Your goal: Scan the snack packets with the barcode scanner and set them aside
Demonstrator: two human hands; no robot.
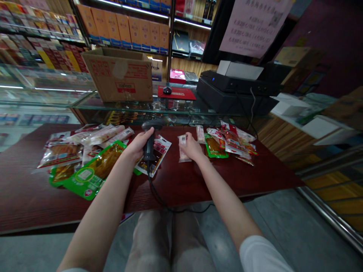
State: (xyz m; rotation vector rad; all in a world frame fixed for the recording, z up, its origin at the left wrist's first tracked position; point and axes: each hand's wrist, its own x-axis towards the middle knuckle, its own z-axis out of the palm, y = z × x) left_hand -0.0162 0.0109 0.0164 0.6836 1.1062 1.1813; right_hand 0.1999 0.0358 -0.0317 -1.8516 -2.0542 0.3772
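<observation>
Right now the left hand (138, 146) grips a black handheld barcode scanner (148, 149), its fingers (150, 132) closed around the handle. The scanner's black cable (159, 197) runs down over the front edge of the dark red worktop (215, 181). The right hand (193, 147) has its fingers (189, 140) curled over a small pale snack packet (182, 152), closed on it and hiding part of its label.

Beneath the scanner lies a clear packet with a red label (155, 156), and a large green packet (92, 175) sits just left of the left hand. More shiny snack packets are heaped at the left (85, 138) and right (227, 142).

The scanner looks light and hard, and is best held by its handle, though the cable may tug if it snags. The packets appear light, soft and slippery, with glossy film over flexible contents, so a pinch along a flat sealed edge seems safest. Squeezing the middle could let one slide or buckle.
</observation>
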